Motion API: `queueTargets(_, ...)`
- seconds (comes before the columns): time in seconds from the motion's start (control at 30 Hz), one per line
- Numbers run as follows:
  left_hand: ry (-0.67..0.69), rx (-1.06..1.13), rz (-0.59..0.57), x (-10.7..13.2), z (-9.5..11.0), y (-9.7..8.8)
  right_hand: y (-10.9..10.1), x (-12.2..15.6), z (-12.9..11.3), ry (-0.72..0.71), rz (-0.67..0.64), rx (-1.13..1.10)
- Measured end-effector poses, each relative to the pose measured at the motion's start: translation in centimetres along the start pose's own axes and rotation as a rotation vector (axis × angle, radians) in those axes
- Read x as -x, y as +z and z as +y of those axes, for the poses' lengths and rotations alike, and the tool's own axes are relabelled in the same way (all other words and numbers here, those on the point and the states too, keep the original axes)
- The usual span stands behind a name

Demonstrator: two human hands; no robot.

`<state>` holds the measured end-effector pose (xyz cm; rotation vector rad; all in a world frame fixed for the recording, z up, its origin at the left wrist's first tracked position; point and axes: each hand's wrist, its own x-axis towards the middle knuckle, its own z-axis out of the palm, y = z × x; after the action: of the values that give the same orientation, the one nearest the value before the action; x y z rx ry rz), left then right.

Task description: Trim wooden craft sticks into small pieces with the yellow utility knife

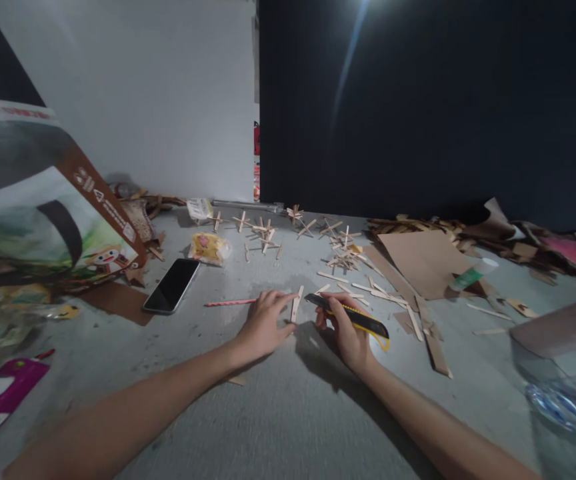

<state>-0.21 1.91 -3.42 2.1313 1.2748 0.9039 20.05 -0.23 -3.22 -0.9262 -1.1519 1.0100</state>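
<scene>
Now, head view: you are working over a grey counter (248,427) with two bare hands.
Right hand (352,339): you are gripping a black-and-yellow knife (368,321), its tip pointing toward the wooden stick without touching it.
Left hand (263,327): you are curving thumb and fingers at the left of the stick, seemingly touching it; whether you are pinching or only steadying it, I cannot tell.
Wooden stick (297,305): it is sitting between your two hands, over the middle of the counter.
Knife risk: with your left fingertips resting so near the tip, you are probably risking a cut, should the blade be skidding off such narrow wood.
Stick risk: a loose hold could be letting the stick twist under pressure, splitting it or sending the edge astray.
Crossed sticks (243,221): at least six crosses are showing; overlaps are hiding the exact number.
Loose sticks (388,295): more than five are lying right of the knife, overlapping too much for counting.
Singles: you are having one phone (171,287), one pink striped rod (231,303), one yellow packet (208,248) and one green-and-white tube (475,275) around you.
</scene>
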Motion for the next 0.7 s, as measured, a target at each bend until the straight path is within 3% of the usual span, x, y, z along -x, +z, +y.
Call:
queueTargets(0.17, 0.049, -0.047, -0.039, -0.1, -0.1, -0.1, -0.5, -0.2, -0.6, -0.068, -0.004, 0.245)
queueTargets(0.33, 0.059, -0.039, -0.047, -0.2, 0.0, -0.1, -1.0, -0.5, -0.8, -0.165, -0.135, 0.526)
queueTargets(0.47, 0.055, -0.029, -0.040, -0.2, 0.0, 0.1, -1.2, -0.6, -0.6, -0.237, -0.194, 0.621)
queueTargets(0.7, 0.060, -0.021, -0.043, -0.2, 0.2, 0.0, -1.1, -1.9, 0.0, -0.415, -0.484, 0.722)
